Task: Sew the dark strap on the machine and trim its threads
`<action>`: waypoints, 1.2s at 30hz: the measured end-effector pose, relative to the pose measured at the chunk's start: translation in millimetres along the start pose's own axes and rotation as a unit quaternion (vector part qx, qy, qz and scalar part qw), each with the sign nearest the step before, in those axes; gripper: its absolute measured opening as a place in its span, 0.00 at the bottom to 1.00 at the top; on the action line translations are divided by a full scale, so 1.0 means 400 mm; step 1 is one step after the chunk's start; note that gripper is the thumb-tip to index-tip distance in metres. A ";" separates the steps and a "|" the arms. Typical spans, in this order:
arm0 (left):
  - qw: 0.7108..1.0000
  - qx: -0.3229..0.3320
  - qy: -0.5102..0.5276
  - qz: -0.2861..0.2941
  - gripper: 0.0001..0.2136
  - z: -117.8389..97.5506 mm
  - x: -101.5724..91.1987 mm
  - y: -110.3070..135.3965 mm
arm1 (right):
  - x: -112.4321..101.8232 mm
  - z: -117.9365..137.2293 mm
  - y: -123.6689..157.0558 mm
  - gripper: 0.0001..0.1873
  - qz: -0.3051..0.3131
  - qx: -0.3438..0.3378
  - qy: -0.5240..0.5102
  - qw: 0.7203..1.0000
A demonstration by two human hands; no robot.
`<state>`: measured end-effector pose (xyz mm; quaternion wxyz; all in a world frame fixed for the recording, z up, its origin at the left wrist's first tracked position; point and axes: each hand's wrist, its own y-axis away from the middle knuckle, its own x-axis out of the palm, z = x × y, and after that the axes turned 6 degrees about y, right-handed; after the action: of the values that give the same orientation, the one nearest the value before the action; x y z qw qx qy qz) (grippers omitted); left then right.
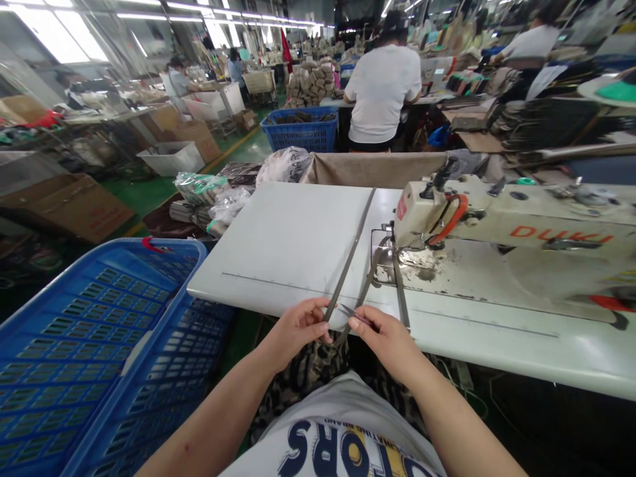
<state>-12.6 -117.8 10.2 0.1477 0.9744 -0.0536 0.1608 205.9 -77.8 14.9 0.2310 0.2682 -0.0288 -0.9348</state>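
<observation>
My left hand (304,326) pinches a narrow grey-brown strap (351,257) at the front edge of the white sewing table (278,232). From there the strap runs away across the tabletop to its far edge. Thread snips (346,309) with a pointed metal tip are in my closed right hand (381,336), the tip close beside the strap. More strap (368,286) loops from near my hands up to the needle area of the sewing machine (412,218). Another length (401,298) hangs from the needle area over the front edge.
A blue plastic basket (171,291) stands at my left, against the table. Plastic-wrapped bundles (199,192) lie beyond the table's left side. A person in a white shirt (385,93) sits ahead, near another blue crate (301,136). Cardboard boxes (69,205) stand farther left.
</observation>
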 end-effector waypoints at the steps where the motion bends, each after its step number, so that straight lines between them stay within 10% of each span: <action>1: 1.000 0.001 -0.001 0.004 0.22 0.000 0.001 0.001 | 0.000 0.000 -0.002 0.16 -0.007 0.000 0.002 1.000; 13: 0.999 0.000 -0.004 0.035 0.23 0.008 0.006 0.005 | 0.016 0.000 -0.004 0.16 -0.070 -0.035 0.051 0.996; 18: 0.998 -0.013 -0.033 -0.044 0.27 0.008 0.010 0.004 | 0.002 0.008 0.000 0.18 -0.123 -0.014 0.021 0.992; 27: 0.993 -0.084 -0.019 -0.084 0.21 -0.002 0.019 0.019 | 0.021 0.044 0.016 0.18 -0.011 -0.011 0.122 0.992; 36: 0.995 -0.063 0.066 -0.037 0.22 -0.004 0.023 0.027 | 0.020 0.048 0.019 0.18 -0.035 0.002 0.169 0.985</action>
<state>-6.0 -128.0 17.6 0.2182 0.9518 -0.0177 0.2150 193.1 -89.4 28.8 0.1996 0.4235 0.0181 -0.8834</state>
